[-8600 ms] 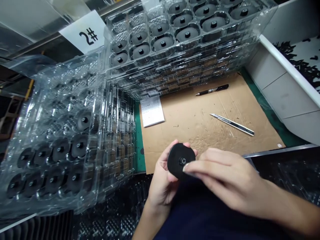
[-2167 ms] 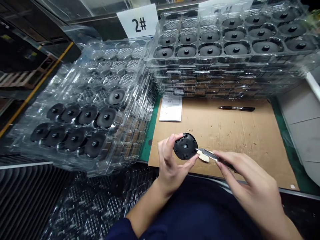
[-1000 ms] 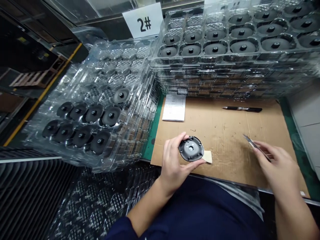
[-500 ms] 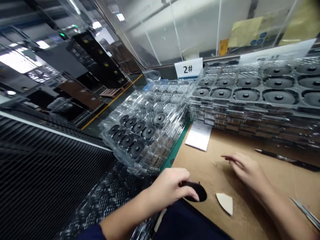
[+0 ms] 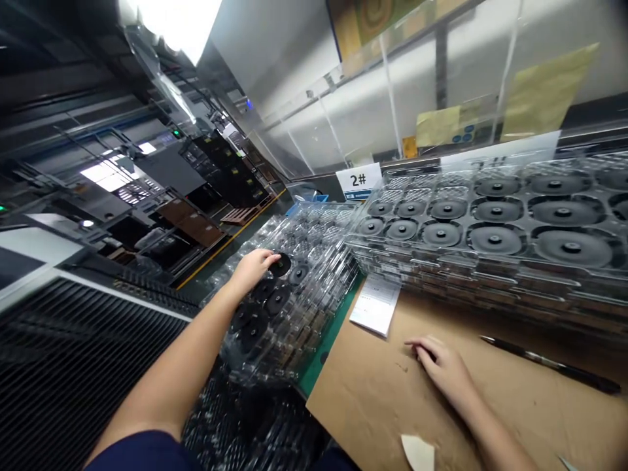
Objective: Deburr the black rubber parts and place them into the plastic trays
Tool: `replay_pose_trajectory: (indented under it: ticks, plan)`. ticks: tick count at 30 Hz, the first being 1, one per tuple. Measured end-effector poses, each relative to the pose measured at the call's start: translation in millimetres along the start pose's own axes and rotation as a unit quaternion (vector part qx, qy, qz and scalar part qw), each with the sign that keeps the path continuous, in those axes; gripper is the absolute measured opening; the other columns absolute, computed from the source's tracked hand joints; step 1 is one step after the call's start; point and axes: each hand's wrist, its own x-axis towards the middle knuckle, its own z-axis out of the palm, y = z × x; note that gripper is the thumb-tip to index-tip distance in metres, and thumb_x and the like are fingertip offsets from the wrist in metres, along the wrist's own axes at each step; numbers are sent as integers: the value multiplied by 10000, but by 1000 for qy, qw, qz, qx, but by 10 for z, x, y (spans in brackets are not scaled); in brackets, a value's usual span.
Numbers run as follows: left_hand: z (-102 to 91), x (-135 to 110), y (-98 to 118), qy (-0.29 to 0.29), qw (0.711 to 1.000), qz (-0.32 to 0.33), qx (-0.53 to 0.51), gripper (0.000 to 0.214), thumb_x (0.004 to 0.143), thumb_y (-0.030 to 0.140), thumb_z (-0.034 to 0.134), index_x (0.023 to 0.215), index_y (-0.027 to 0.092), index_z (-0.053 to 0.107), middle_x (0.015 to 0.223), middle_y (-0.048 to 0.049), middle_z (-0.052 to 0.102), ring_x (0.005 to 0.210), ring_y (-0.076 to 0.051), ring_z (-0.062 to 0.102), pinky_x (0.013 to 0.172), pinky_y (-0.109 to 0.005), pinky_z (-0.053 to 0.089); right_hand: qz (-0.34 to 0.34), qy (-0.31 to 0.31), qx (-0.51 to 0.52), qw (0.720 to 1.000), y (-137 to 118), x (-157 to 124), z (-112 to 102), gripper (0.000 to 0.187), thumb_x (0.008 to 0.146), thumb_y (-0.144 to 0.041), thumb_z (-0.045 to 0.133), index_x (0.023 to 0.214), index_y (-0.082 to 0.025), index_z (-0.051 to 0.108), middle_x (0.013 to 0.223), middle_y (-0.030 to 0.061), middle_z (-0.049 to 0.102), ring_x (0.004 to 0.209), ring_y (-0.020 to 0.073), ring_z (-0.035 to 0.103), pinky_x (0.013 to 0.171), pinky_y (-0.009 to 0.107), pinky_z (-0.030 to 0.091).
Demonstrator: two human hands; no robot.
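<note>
My left hand point(image 5: 255, 269) pinches a round black disc point(image 5: 280, 264) by its edge, at the clear plastic tray point(image 5: 314, 239) on the left stack. Several black discs point(image 5: 278, 299) with a small raised centre lie in that tray's pockets, partly behind my left arm. Whether the held disc touches the tray I cannot tell. My right hand point(image 5: 439, 363) hovers or rests above the brown cardboard point(image 5: 363, 379), its fingers loosely bent and apart, with nothing visible in them. Below it on the cardboard is a cream, wedge-shaped scrap point(image 5: 418, 453).
On the right rises another stack of clear trays point(image 5: 441, 268), its top one holding several black discs. A black pen point(image 5: 549, 363) and a white printed paper point(image 5: 377, 306) lie on the cardboard. A "2#" sign point(image 5: 359, 180) stands behind. Dark ribbed material point(image 5: 88, 366) is at the left.
My left hand has carried the black disc from above the cardboard's near edge up and left to the left tray. My right hand stays over the cardboard. The head view has shifted.
</note>
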Motion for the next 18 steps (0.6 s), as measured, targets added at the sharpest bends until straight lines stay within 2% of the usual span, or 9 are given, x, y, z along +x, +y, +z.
replay_pose_trajectory:
  ticks: [2, 4, 8, 10, 13, 16, 18]
  plan:
    - [111, 131, -63, -31, 999, -7, 17, 281, 879, 381, 511, 958, 129, 604, 958, -46, 632, 861, -184, 609, 781, -385, 503, 3, -8, 13, 1000, -9, 21, 2, 298, 858, -220, 379, 897, -205, 674, 827, 38, 672, 789, 162, 636, 720, 284, 503]
    - [185, 147, -88, -43, 999, -2, 32, 293, 880, 391, 507, 969, 128, 602, 948, -43, 635, 843, -178, 614, 767, -377, 510, 6, -16, 25, 1000, -5, 32, 3, 308, 856, -208, 370, 909, -204, 672, 848, 46, 671, 805, 167, 631, 730, 297, 500]
    - [150, -69, -78, -10, 997, 41, 61, 373, 897, 439, 424, 1024, 133, 595, 1115, -128, 614, 1093, -251, 546, 955, -466, 411, 18, -28, 45, 998, 6, 47, 11, 317, 858, -192, 360, 920, -201, 671, 890, 63, 667, 849, 179, 624, 766, 322, 497]
    - [55, -258, -80, 3, 995, 75, 65, 447, 858, 512, 420, 1044, 152, 607, 1247, -165, 555, 1215, -306, 457, 1033, -480, 336, 27, -32, 50, 998, 2, 59, 19, 304, 863, -174, 369, 924, -193, 666, 904, 67, 663, 867, 176, 619, 790, 333, 493]
    - [-112, -628, -95, 6, 992, 116, 54, 468, 796, 567, 462, 1047, 211, 633, 1298, -122, 542, 1239, -319, 451, 1061, -486, 320, 34, -42, 52, 997, -11, 69, 17, 236, 881, -164, 421, 928, -161, 652, 908, 59, 651, 877, 161, 605, 809, 348, 483]
    - [-203, -1103, -24, 35, 985, 170, 17, 323, 788, 507, 521, 1030, 334, 646, 1191, -18, 636, 1153, -290, 550, 991, -483, 431, 29, -58, 50, 997, -15, 68, -12, 191, 906, -221, 467, 930, -139, 638, 909, 46, 639, 884, 148, 593, 818, 355, 477]
    - [-165, -1417, 122, 54, 978, 200, -28, 261, 803, 421, 544, 1045, 383, 636, 1169, 34, 651, 1078, -255, 610, 923, -427, 510, 26, -64, 44, 997, -12, 76, -37, 207, 916, -275, 475, 935, -135, 626, 902, 39, 632, 874, 144, 592, 815, 356, 481]
